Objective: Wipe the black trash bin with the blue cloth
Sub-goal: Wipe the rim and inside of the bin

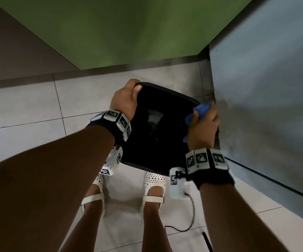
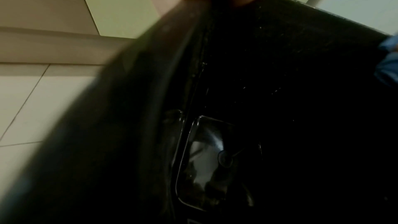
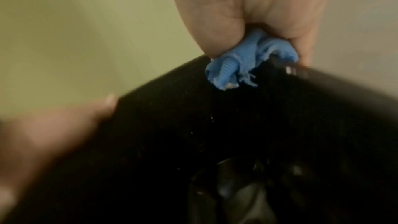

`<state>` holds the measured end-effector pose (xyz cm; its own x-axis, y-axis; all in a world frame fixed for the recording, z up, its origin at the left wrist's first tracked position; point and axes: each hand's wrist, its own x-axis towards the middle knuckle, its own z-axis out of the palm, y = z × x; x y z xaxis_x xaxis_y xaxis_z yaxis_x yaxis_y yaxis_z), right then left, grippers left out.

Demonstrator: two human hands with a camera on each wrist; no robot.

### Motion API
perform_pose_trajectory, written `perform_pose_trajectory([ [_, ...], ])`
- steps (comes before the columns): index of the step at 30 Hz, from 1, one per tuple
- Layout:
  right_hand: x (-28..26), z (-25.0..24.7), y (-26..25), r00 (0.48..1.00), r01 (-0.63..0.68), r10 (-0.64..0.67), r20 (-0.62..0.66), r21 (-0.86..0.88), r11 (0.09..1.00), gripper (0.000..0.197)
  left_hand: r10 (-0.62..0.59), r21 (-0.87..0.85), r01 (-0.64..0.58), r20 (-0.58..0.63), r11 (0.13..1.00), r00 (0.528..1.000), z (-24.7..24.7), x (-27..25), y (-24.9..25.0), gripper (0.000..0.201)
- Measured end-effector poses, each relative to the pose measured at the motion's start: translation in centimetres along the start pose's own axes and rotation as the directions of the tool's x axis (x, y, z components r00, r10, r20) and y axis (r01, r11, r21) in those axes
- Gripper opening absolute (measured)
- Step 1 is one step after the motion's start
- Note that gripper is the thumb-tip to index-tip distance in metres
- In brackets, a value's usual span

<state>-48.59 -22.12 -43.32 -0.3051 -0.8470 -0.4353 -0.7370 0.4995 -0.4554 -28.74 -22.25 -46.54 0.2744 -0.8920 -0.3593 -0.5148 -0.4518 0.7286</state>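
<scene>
Black trash bin (image 1: 158, 135) glossy inside; left hand (image 1: 124, 100) grips rim, right hand (image 1: 203, 128) clutches bunched blue cloth (image 1: 200, 110).

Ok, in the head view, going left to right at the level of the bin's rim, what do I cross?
Floor tiles → left hand gripping the rim → black trash bin → blue cloth in the right hand → grey panel.

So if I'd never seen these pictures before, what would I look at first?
Probably the black trash bin, right in the middle on the pale floor tiles, just ahead of the person's white shoes. Next, the bright blue cloth, bunched in the right hand against the bin's right rim. The left hand grips the far left corner of the rim.
</scene>
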Motion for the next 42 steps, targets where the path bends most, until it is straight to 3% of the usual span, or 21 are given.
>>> perform_pose_trajectory([
  [3,-1.7,0.9,0.3,0.973,-0.227,0.229,-0.021,0.079,0.971,0.057,0.003,0.010,-0.003,-0.001,1.000,1.000,-0.1,-0.1,0.0,0.031],
  [7,-0.8,1.2,-0.3,0.977,-0.205,0.205,-0.050,0.010,0.979,0.057,-0.068,0.040,0.067,0.016,0.997,0.998,-0.2,-0.3,0.1,0.033],
  [10,0.5,0.7,-0.5,0.999,-0.042,0.041,-0.012,-0.056,0.998,0.055,-0.110,0.195,0.105,0.014,0.975,0.994,-0.6,-0.3,1.0,0.039],
  [13,2.0,0.1,-1.5,0.982,0.177,-0.160,0.102,-0.196,0.965,0.053,0.015,0.367,-0.089,0.201,0.926,0.979,-0.8,0.7,2.8,0.046],
  [16,3.0,0.5,-4.0,0.888,0.434,-0.349,0.300,-0.290,0.853,0.052,0.038,0.310,-0.178,0.409,0.934,0.912,-0.1,1.8,4.2,0.045],
  [19,3.2,2.1,-6.2,0.816,0.571,-0.470,0.337,-0.342,0.746,0.051,0.066,0.194,-0.150,0.381,0.969,0.922,0.7,1.9,3.2,0.039],
  [23,2.7,4.0,-6.7,0.825,0.564,-0.499,0.264,-0.404,0.720,0.053,0.020,0.014,-0.023,0.204,1.000,0.979,1.0,0.7,1.5,0.047],
  [25,2.5,4.2,-6.3,0.839,0.540,-0.511,0.187,-0.400,0.741,0.053,0.024,-0.022,-0.020,0.156,1.000,0.987,1.5,0.3,1.8,0.044],
  [29,2.5,3.3,-4.9,0.860,0.509,-0.466,0.207,-0.390,0.767,0.056,0.013,0.023,-0.017,0.143,1.000,0.990,2.5,0.3,2.0,0.029],
  [38,3.0,-0.5,-0.6,0.960,0.279,-0.263,0.098,-0.423,0.862,0.056,0.044,0.059,-0.053,0.135,0.997,0.990,2.5,0.3,2.0,0.033],
  [42,2.9,0.0,-1.4,0.967,0.255,-0.246,0.073,-0.391,0.885,0.057,0.034,0.056,-0.039,0.088,0.998,0.996,1.9,0.3,1.6,0.033],
])
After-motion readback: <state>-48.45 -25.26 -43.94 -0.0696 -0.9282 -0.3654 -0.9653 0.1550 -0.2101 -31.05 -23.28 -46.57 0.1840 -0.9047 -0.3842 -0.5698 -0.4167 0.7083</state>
